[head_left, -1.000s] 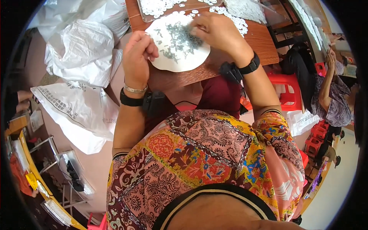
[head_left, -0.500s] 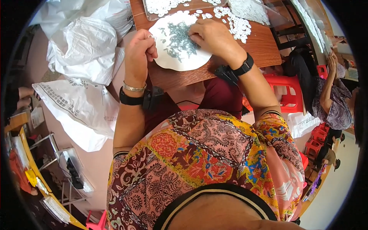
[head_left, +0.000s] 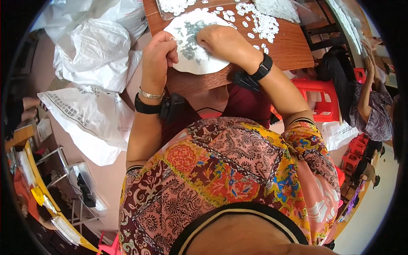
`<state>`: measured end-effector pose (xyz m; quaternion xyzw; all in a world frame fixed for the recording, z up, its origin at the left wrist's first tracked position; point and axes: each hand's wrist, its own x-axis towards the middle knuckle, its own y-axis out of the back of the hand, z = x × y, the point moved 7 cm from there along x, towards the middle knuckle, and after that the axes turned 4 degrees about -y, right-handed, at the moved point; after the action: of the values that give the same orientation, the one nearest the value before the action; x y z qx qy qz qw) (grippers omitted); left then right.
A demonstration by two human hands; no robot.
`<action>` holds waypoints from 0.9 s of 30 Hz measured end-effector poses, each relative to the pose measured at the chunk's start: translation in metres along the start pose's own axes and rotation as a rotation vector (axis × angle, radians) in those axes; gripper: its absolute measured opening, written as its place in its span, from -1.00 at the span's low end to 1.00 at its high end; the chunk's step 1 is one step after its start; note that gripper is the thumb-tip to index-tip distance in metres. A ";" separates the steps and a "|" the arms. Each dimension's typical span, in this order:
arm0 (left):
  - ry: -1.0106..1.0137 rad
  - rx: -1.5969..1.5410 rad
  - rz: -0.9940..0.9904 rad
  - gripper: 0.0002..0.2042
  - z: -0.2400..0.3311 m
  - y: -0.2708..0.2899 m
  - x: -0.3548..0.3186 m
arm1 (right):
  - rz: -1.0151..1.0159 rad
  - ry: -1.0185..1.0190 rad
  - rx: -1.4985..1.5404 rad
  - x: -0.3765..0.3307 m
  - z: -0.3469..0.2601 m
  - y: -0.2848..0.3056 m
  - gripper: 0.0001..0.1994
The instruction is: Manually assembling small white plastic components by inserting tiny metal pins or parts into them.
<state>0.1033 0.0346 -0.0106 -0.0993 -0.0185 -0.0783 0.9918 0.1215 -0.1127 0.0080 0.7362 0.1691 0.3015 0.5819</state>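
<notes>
A round white plate (head_left: 196,63), smooth and matte, is lying at the near edge of a reddish-brown wooden table (head_left: 280,53) whose grain is showing as a dull sheen, and a thin scatter of tiny dark grey metal pieces (head_left: 191,36) is spreading across the plate's middle. The left hand (head_left: 158,57) is resting curled at the plate's left rim, fingers folded in toward the palm; whether anything is pinched between them cannot be told. The right hand (head_left: 224,42) is lying palm-down over the plate's right part, fingertips pressed together down among the small metal pieces, though what they are gripping is too small to see. Each wrist is wearing a black band, the left one beside a thin silver bangle (head_left: 150,94). Beyond the plate, small flat white discs (head_left: 259,25) are lying loose on the wood, some overlapping, and a clear plastic tray (head_left: 178,6) is holding more of them. To the left, crumpled white plastic bags (head_left: 95,51) are sitting in soft glossy folds, and below them a flatter woven white sack (head_left: 85,121) is showing lines of dark print along its upper edge. A bright red plastic stool (head_left: 319,95) is standing to the right of the table.
</notes>
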 end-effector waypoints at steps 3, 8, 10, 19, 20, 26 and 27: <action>-0.007 -0.007 -0.006 -0.86 0.000 0.000 0.000 | 0.053 -0.005 0.184 -0.003 0.004 0.009 -0.92; 0.037 0.058 -0.040 -0.87 -0.002 -0.010 -0.003 | -0.065 -0.254 0.557 -0.011 0.025 0.009 -0.87; 0.034 0.071 -0.048 -0.87 -0.004 -0.011 -0.003 | -0.069 -0.276 0.634 -0.013 0.029 0.010 -0.86; 0.059 0.096 -0.080 -0.87 -0.008 -0.024 -0.006 | -0.047 -0.389 0.886 -0.021 0.037 0.009 -0.83; 0.066 0.038 -0.097 -0.87 -0.009 -0.027 -0.006 | -0.049 -0.404 0.905 -0.021 0.038 0.008 -0.82; 0.060 0.047 -0.100 -0.87 -0.009 -0.029 -0.006 | -0.016 -0.386 0.924 -0.020 0.036 0.015 -0.81; 0.060 0.046 -0.099 -0.87 -0.009 -0.029 -0.006 | -0.016 -0.386 0.923 -0.020 0.036 0.015 -0.81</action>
<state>0.0933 0.0057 -0.0144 -0.0730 0.0045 -0.1299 0.9888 0.1275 -0.1558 0.0126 0.9579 0.1800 0.0489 0.2183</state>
